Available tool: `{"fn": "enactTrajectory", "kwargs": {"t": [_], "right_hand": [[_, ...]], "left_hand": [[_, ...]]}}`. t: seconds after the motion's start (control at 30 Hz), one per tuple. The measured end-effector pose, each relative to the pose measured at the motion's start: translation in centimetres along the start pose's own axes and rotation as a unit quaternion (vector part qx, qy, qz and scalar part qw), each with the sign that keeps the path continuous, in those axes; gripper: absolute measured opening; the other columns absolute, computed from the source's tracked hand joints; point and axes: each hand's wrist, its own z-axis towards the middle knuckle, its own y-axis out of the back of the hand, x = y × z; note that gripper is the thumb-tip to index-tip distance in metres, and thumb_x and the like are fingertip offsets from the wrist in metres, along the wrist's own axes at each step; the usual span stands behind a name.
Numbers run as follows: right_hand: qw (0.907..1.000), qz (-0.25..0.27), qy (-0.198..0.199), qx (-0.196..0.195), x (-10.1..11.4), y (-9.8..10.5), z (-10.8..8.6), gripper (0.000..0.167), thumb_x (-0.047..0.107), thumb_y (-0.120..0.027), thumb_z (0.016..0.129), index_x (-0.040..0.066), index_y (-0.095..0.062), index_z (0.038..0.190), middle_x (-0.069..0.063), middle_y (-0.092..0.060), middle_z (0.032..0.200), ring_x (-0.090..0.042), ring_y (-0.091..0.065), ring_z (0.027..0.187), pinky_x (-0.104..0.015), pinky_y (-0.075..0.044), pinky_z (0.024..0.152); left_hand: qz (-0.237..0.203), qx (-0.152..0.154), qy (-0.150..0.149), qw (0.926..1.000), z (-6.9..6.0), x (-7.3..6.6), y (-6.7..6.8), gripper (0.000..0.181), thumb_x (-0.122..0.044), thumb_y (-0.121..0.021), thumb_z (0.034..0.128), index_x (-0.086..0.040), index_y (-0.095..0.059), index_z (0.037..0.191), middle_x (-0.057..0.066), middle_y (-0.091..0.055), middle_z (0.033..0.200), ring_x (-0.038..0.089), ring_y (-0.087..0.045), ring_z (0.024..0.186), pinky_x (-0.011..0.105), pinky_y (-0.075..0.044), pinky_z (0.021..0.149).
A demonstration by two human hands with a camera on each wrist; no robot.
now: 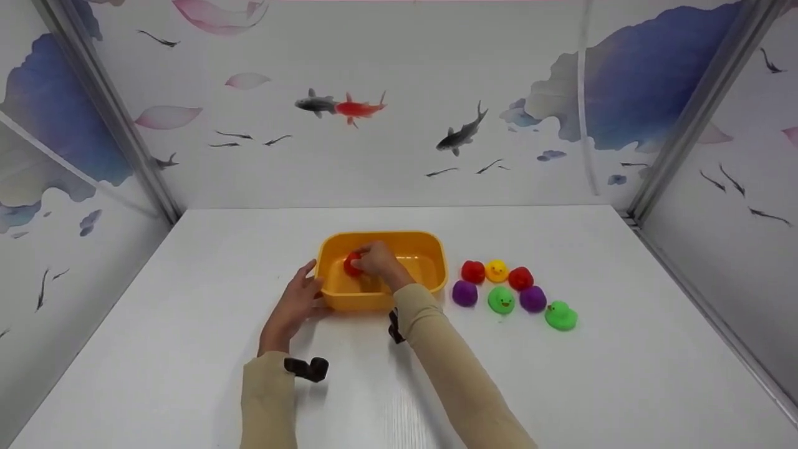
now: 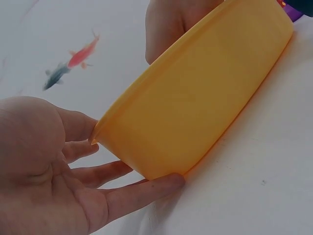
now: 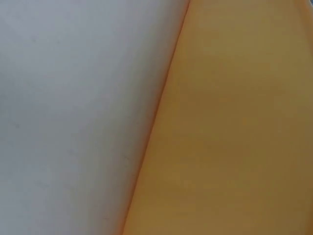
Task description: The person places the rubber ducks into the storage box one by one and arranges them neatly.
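Tub (image 1: pixel 355 303): orange-yellow, standing open side up on the tabletop (image 1: pixel 187 349); take it as your landmark.
Right hand (image 1: pixel 381 259): you reach in over the tub's near wall, your grip clamped on the red toy.
Red toy (image 1: pixel 351 264): inside the tub, toward its left end, partly covered by your fingers; whether it touches the tub's floor cannot be told.
Left hand (image 1: pixel 298 307): outside the tub's left end, your fingers apart and laid against the wall, thumb at the rim; you seem to be steadying it.
Loose toys: just right of the tub, you have a yellow duck (image 1: pixel 497 270), two green ducks (image 1: pixel 501 300), a red pair (image 1: pixel 473 272) and a purple pair (image 1: pixel 465 294).
Step in hand: probably you are placing the red toy in the tub, though one moment cannot rule out taking it out.
Next move: if placing, you should lower it to the tub's floor, part your fingers, then lift your wrist clear of the near wall before reaching right of the tub.
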Motion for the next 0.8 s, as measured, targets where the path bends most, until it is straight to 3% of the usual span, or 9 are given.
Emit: {"fn": "enactTrajectory", "kwargs": {"t": [0.17,0.4,0.6,0.8], "right_hand": [[0.9997,-0.005,0.004,0.022,0.3,0.7,-0.5,0.039,0.007,-0.065,0.095,0.001,-0.062,0.133,-0.018,-0.063,0.133,-0.027,-0.06,0.109,-0.034,-0.055,0.102],[0.9956,-0.041,0.071,0.045,0.6,3.1,-2.0,0.035,0.01,-0.064,0.096,0.0,-0.064,0.13,-0.017,-0.065,0.13,-0.03,-0.062,0.114,-0.039,-0.054,0.104],[0.9909,-0.089,0.078,0.064,0.8,5.5,-4.2,0.031,0.019,-0.063,0.098,0.007,-0.067,0.126,-0.009,-0.066,0.128,-0.029,-0.062,0.115,-0.042,-0.053,0.106],[0.9885,-0.097,0.103,0.053,0.8,7.6,-6.7,0.03,0.025,-0.065,0.098,0.015,-0.069,0.125,-0.005,-0.067,0.127,-0.023,-0.063,0.111,-0.037,-0.056,0.102]], "left_hand": [[-0.004,0.003,0.001,1.0,0.1,0.0,0.0,0.059,-0.03,-0.037,0.1089,-0.026,-0.011,0.162,0.016,-0.033,0.161,0.033,-0.052,0.136,0.043,-0.052,0.106],[-0.014,0.005,-0.007,0.9999,0.2,0.1,-0.1,0.059,-0.028,-0.037,0.1093,-0.024,-0.01,0.162,0.018,-0.033,0.161,0.034,-0.054,0.133,0.043,-0.053,0.105],[-0.002,0.006,-0.003,1.0,0.3,0.1,-0.3,0.059,-0.028,-0.036,0.1093,-0.025,-0.009,0.162,0.017,-0.034,0.161,0.033,-0.053,0.134,0.043,-0.052,0.106],[0.003,0.006,-0.004,1.0,0.2,0.2,0.0,0.059,-0.028,-0.036,0.1095,-0.024,-0.009,0.162,0.016,-0.034,0.161,0.033,-0.052,0.135,0.043,-0.05,0.108]]}}
